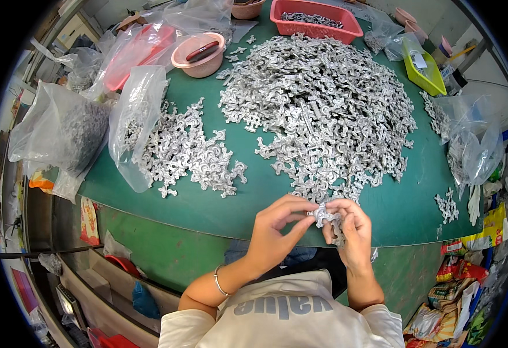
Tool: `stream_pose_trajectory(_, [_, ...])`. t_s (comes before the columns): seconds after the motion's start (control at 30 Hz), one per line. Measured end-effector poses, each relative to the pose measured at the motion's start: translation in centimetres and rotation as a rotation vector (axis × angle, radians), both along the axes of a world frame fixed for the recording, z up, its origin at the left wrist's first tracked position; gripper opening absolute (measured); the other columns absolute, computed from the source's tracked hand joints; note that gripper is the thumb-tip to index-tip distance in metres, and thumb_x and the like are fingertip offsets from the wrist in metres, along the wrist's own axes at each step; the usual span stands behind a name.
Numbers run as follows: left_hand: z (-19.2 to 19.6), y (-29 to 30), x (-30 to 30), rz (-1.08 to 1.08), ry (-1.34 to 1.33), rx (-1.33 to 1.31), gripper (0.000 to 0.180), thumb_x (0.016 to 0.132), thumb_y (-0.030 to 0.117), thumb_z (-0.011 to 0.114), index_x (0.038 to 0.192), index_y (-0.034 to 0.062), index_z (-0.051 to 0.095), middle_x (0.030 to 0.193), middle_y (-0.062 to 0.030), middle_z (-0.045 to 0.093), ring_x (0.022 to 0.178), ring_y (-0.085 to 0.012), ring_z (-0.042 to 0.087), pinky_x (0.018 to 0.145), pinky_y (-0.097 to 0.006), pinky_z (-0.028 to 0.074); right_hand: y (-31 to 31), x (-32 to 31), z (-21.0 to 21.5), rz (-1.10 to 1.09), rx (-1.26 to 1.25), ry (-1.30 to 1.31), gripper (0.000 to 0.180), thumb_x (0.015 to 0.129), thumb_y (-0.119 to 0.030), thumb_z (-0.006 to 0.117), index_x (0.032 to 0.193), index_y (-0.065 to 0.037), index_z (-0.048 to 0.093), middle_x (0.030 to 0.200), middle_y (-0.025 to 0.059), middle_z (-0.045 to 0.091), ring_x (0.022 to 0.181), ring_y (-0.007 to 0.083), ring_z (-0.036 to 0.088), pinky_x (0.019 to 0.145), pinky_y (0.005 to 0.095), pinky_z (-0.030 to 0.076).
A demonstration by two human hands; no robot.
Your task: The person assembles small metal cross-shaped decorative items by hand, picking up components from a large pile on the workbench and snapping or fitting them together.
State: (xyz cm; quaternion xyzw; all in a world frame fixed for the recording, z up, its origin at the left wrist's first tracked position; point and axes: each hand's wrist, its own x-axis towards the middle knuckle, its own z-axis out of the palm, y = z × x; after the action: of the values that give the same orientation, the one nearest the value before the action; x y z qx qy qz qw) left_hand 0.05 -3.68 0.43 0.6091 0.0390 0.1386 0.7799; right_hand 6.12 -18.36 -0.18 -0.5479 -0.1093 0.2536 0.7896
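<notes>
1. Centrally, at the near edge of the green table (pixel 167 203): left hand (pixel 277 229) and right hand (pixel 349 226), both pinching one small silver metal casting (pixel 322 215) between fingertips.
2. Large heap of castings (pixel 323 104), just beyond the hands.
3. Smaller heap (pixel 190 151), to the left.
4. Clear plastic bag (pixel 135 124), partly filled, beside it.
5. Red basket (pixel 315 17), far edge.

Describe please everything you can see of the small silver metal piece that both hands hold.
The small silver metal piece looks like a cast part with curved, hooked arms, shiny and grey, like those in the large heap of silver metal parts behind it. It is held above the near edge of the green table. The left hand pinches its left side, and the right hand grips its right side, where more metal seems held. Finer details are too small to tell.
</notes>
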Motion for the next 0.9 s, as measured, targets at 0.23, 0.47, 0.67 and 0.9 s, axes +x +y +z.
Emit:
stream_pose_trajectory(0.23, [0.9, 0.2, -0.4, 0.06, -0.095, 0.391, 0.024, 0.073, -0.008, 0.06, 0.096, -0.0031, 0.059, 0.096, -0.0138, 0.058, 0.084, -0.0174, 0.057, 0.069, -0.025, 0.047, 0.6, 1.4, -2.1, 0.143, 0.402, 0.489, 0.014, 0.085, -0.017, 0.051, 0.086, -0.004, 0.05, 0.091, 0.0117, 0.052, 0.058, 0.0128, 0.047, 0.036, 0.019, 0.034])
stream_pose_trajectory(0.47, [-1.4, 1.9, -0.8, 0.163, 0.041, 0.287, 0.016, 0.078, -0.005, 0.055, 0.093, -0.0023, 0.06, 0.092, -0.0103, 0.058, 0.081, -0.0131, 0.055, 0.069, -0.022, 0.044, 1.9, 4.9, -1.3, -0.035, 0.523, 0.667, 0.019, 0.084, -0.025, 0.052, 0.081, -0.006, 0.052, 0.085, 0.0093, 0.051, 0.057, 0.0163, 0.046, 0.038, 0.0213, 0.039])
stream_pose_trajectory(0.67, [-2.0, 2.1, -0.8, 0.178, 0.049, 0.349, 0.014, 0.079, -0.003, 0.055, 0.091, -0.0004, 0.062, 0.09, -0.0083, 0.059, 0.078, -0.0122, 0.055, 0.068, -0.023, 0.043, 5.8, 8.3, -2.3, -0.143, -0.775, -0.779, 0.024, 0.068, -0.013, 0.071, 0.086, -0.001, 0.062, 0.066, 0.008, 0.056, 0.058, 0.0171, 0.055, 0.051, 0.0297, 0.044])
stream_pose_trajectory(0.9, [-2.7, 3.0, -1.0, 0.163, 0.067, 0.305, 0.016, 0.079, -0.003, 0.054, 0.094, -0.0004, 0.061, 0.091, -0.0089, 0.059, 0.079, -0.0127, 0.056, 0.068, -0.023, 0.044, 8.1, 8.3, -2.9, -0.125, -1.11, -1.045, 0.018, 0.067, -0.013, 0.07, 0.078, -0.002, 0.063, 0.077, 0.013, 0.062, 0.063, 0.0246, 0.058, 0.059, 0.0322, 0.046])
